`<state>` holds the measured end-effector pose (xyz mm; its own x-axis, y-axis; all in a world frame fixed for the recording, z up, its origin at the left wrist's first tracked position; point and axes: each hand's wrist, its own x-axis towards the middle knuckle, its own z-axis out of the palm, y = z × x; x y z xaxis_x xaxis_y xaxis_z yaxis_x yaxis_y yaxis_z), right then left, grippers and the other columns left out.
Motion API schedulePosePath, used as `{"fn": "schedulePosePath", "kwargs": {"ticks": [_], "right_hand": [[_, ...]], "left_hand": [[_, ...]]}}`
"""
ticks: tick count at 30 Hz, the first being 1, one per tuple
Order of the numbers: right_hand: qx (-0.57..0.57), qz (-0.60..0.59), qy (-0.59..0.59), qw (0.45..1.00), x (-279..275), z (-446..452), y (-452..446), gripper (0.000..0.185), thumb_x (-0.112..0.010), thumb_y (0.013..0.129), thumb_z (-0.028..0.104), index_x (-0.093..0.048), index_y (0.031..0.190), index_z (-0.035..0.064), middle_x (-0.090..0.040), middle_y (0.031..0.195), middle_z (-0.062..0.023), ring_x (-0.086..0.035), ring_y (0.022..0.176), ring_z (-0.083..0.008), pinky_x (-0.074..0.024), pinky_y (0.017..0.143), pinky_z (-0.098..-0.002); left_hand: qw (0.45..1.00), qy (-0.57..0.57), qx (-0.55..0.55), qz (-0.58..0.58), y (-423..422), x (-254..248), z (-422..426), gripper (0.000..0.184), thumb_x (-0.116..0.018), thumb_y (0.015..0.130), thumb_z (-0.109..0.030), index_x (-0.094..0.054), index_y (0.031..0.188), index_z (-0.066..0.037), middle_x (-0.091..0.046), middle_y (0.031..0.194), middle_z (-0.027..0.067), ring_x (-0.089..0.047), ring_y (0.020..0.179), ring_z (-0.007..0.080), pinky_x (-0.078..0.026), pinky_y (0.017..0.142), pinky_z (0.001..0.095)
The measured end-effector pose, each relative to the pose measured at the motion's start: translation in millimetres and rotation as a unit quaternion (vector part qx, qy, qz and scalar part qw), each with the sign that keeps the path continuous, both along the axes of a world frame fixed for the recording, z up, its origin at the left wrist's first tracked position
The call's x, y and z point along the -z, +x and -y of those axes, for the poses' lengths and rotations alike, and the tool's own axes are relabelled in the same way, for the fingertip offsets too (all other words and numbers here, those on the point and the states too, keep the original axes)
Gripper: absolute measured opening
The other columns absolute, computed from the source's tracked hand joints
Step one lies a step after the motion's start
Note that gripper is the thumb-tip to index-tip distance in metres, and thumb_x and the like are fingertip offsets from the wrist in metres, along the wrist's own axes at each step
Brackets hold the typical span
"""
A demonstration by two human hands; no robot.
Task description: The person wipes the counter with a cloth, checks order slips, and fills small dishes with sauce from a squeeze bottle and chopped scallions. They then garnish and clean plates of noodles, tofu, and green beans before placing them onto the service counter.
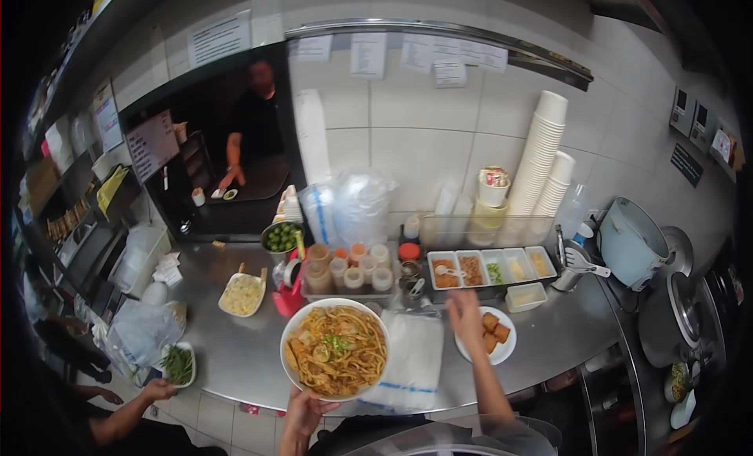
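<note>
My left hand holds a white bowl from below at the counter's front edge. Noodles with chopped greens on top fill the bowl. My right hand reaches over the counter, just behind and left of a white plate with brown fried pieces. Near its fingertips stands a row of white topping containers; whether the fingers hold anything is too small to tell. Between my hands lie flat white plastic bags.
A co-worker's hand touches a dish of green vegetables at left. Another person stands beyond the hatch. Sauce bottles, a bowl of limes, stacked cups and a rice cooker line the counter's back.
</note>
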<state>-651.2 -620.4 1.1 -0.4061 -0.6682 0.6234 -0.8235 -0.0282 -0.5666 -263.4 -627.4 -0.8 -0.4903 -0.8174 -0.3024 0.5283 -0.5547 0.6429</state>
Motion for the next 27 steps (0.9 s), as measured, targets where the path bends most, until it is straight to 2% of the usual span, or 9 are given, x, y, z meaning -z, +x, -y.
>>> {"fn": "schedulePosePath", "kwargs": {"ticks": [2, 4, 7, 8, 11, 14, 18, 24, 27], "right_hand": [[-0.107, 0.161, 0.069, 0.979, 12, -1, 92, 0.016, -0.061, 0.081, 0.01, -0.062, 0.096, 0.0034, -0.058, 0.087, -0.0127, -0.06, 0.07, -0.0207, -0.0482, 0.059, -0.0295], [-0.182, 0.215, 0.138, 0.949, 20, 9, 163, 0.016, -0.059, 0.081, 0.012, -0.062, 0.091, -0.0006, -0.059, 0.088, -0.0155, -0.061, 0.076, -0.0287, -0.0477, 0.069, -0.0359], [-0.209, 0.159, 0.14, 0.955, 38, 30, 237, 0.017, -0.059, 0.081, 0.012, -0.062, 0.092, -0.002, -0.059, 0.089, -0.0178, -0.059, 0.081, -0.0344, -0.0468, 0.072, -0.0393], [-0.221, 0.195, 0.169, 0.941, 43, 37, 254, 0.019, -0.059, 0.081, 0.011, -0.062, 0.094, -0.002, -0.059, 0.094, -0.0203, -0.057, 0.089, -0.0383, -0.0458, 0.076, -0.0405], [-0.257, 0.163, 0.225, 0.926, 52, 53, 302, 0.021, -0.059, 0.081, 0.011, -0.062, 0.098, -0.002, -0.059, 0.098, -0.0214, -0.056, 0.093, -0.0376, -0.0444, 0.08, -0.0409], [-0.289, 0.017, 0.213, 0.933, 101, 74, 336, 0.026, -0.061, 0.077, 0.009, -0.062, 0.102, 0.0009, -0.059, 0.103, -0.0205, -0.054, 0.098, -0.0385, -0.043, 0.086, -0.0427], [-0.204, -0.16, 0.169, 0.951, 106, 77, 360, 0.031, -0.062, 0.072, 0.005, -0.063, 0.102, 0.0036, -0.06, 0.103, -0.0182, -0.054, 0.1, -0.0377, -0.044, 0.086, -0.042], [-0.221, -0.049, 0.179, 0.957, 127, 82, 339, 0.017, -0.059, 0.072, 0.002, -0.063, 0.089, 0.0025, -0.059, 0.093, -0.0139, -0.055, 0.092, -0.0326, -0.046, 0.079, -0.0388], [-0.237, 0.003, 0.104, 0.966, 137, 93, 341, 0.008, -0.061, 0.074, 0.002, -0.063, 0.082, 0.0018, -0.059, 0.085, -0.0147, -0.056, 0.082, -0.0342, -0.0454, 0.072, -0.0407]], "left_hand": [[0.998, -0.023, -0.027, 0.042, 29, -13, 15, 0.067, -0.044, 0.074, 0.002, -0.019, 0.134, -0.014, -0.049, 0.121, 0.019, -0.06, 0.096, 0.0363, -0.059, 0.066, 0.0447], [0.997, -0.034, -0.039, 0.052, 55, -10, 31, 0.068, -0.043, 0.075, 0.002, -0.018, 0.135, -0.016, -0.046, 0.124, 0.0177, -0.059, 0.099, 0.035, -0.059, 0.067, 0.0444], [0.998, -0.012, -0.047, 0.039, 87, -7, 63, 0.068, -0.042, 0.076, 0.001, -0.016, 0.137, -0.019, -0.043, 0.128, 0.0165, -0.058, 0.102, 0.033, -0.058, 0.069, 0.0442], [0.997, -0.032, -0.056, 0.043, 94, -11, 70, 0.065, -0.042, 0.078, 0.0, -0.018, 0.135, -0.017, -0.045, 0.126, 0.0165, -0.059, 0.1, 0.0328, -0.058, 0.07, 0.0438], [0.994, -0.055, -0.082, 0.054, 112, -15, 86, 0.065, -0.044, 0.078, 0.0, -0.018, 0.136, -0.016, -0.05, 0.122, 0.0163, -0.062, 0.094, 0.0311, -0.058, 0.071, 0.0418], [0.996, -0.057, -0.05, 0.045, 133, -26, 100, 0.069, -0.045, 0.077, 0.0, -0.016, 0.137, -0.017, -0.052, 0.119, 0.0171, -0.064, 0.09, 0.0306, -0.058, 0.071, 0.0401], [0.997, -0.046, -0.041, 0.035, 147, -26, 113, 0.072, -0.046, 0.077, 0.0, -0.013, 0.138, -0.018, -0.052, 0.119, 0.0185, -0.064, 0.089, 0.0316, -0.058, 0.07, 0.04], [0.999, -0.014, -0.047, 0.003, 149, -19, 131, 0.073, -0.046, 0.075, 0.0, -0.013, 0.138, -0.015, -0.051, 0.12, 0.0202, -0.064, 0.088, 0.0332, -0.059, 0.069, 0.039], [0.997, -0.043, -0.056, -0.006, 158, -11, 151, 0.071, -0.046, 0.075, 0.0, -0.014, 0.137, -0.014, -0.049, 0.122, 0.0223, -0.063, 0.09, 0.0357, -0.059, 0.07, 0.0379]]}}
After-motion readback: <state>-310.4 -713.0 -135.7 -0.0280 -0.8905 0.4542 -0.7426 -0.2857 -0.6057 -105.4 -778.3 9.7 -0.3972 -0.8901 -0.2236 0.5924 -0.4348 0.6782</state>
